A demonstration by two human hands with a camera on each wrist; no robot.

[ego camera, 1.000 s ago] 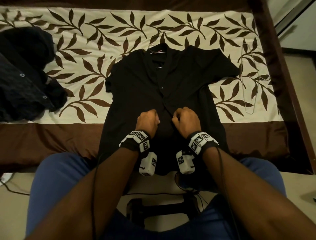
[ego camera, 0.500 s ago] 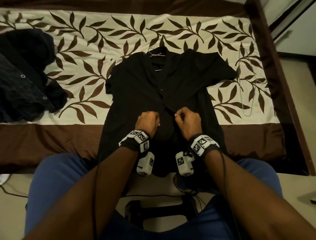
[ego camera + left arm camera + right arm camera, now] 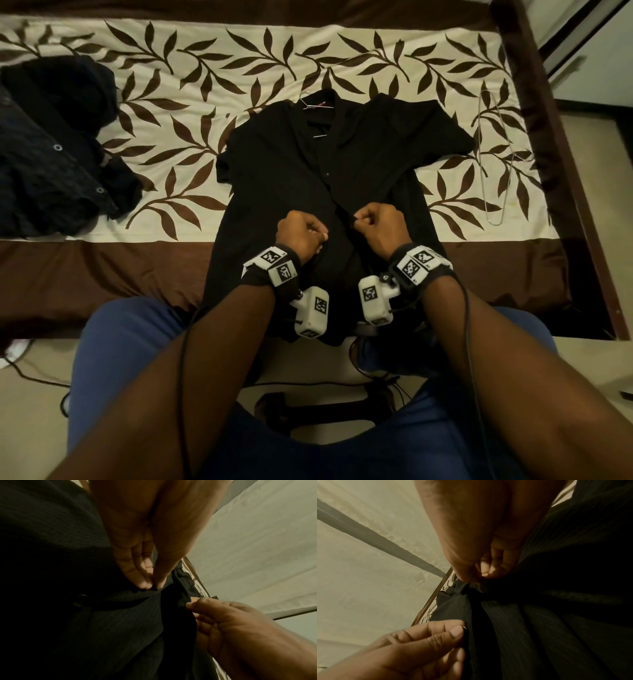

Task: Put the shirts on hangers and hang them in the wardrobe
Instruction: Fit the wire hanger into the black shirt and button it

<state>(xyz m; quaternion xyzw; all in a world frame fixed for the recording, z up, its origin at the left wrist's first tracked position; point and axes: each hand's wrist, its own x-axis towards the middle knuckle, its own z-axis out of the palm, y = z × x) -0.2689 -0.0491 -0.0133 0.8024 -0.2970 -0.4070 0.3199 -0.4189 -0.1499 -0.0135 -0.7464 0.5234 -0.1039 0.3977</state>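
Only the hook and a short run of wire of the hanger (image 3: 313, 104) show at the collar; the rest lies inside the black shirt (image 3: 284, 171). The shirt's near hem drops over the bed (image 3: 85, 274) edge, behind the wrists. The dark clothes (image 3: 51, 164) at far left are cut off by the frame. Both wrist views are too dim to tell whether any button is fastened.

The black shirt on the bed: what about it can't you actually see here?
- Hanger inside the black shirt: head view, fabric hides all but the neck wire.
- Shirt hem: head view, forearms and wrist cameras cover it.
- Whether the button is fastened: left wrist view, too dark.
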